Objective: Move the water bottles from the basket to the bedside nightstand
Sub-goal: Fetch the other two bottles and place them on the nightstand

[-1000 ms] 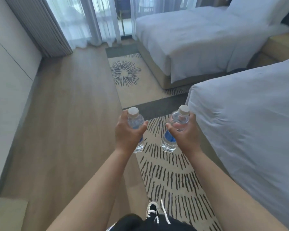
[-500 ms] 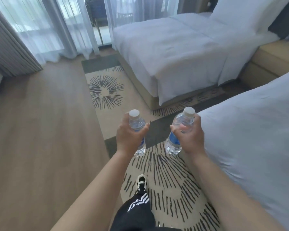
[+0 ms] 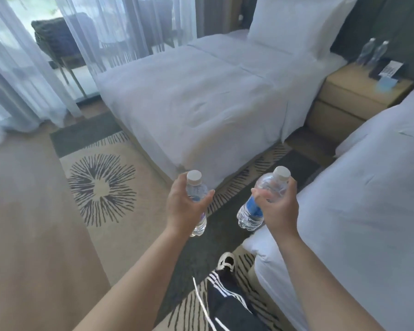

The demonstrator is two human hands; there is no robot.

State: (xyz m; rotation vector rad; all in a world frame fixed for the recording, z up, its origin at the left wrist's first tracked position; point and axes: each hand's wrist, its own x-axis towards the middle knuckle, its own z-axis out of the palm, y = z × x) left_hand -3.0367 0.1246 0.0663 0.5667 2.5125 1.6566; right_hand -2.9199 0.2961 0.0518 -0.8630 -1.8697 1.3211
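— Bottles first: where do they sit in your fingers?

— Your left hand (image 3: 185, 206) is curled round a clear plastic water bottle with a white cap (image 3: 196, 203); the thumb crosses its front, the cap stands above your fingers and the base shows below your palm. Your right hand (image 3: 279, 209) grips a second clear bottle with a blue label (image 3: 256, 204), tilted so its white cap leans right and its base points down and left. Thumb in front, fingers wrapped behind, label below the grip.

— And the place they belong?

— You can see the light wooden bedside nightstand (image 3: 344, 94) at the upper right, between the two beds. Two more clear water bottles (image 3: 373, 52) stand upright at its back, just beside a dark telephone with a white keypad (image 3: 384, 69), and a small light-blue card (image 3: 386, 83) lies near its front right corner. The near left part of the top is bare wood.

— What room do you have?

— You stand at the foot corner of the near white bed (image 3: 359, 211), whose edge is just beside your right wrist. The far white bed (image 3: 201, 101), with a white pillow (image 3: 296, 27) at its head, lies ahead. Between them a strip of patterned beige-and-dark rug (image 3: 101, 187) runs toward the nightstand.
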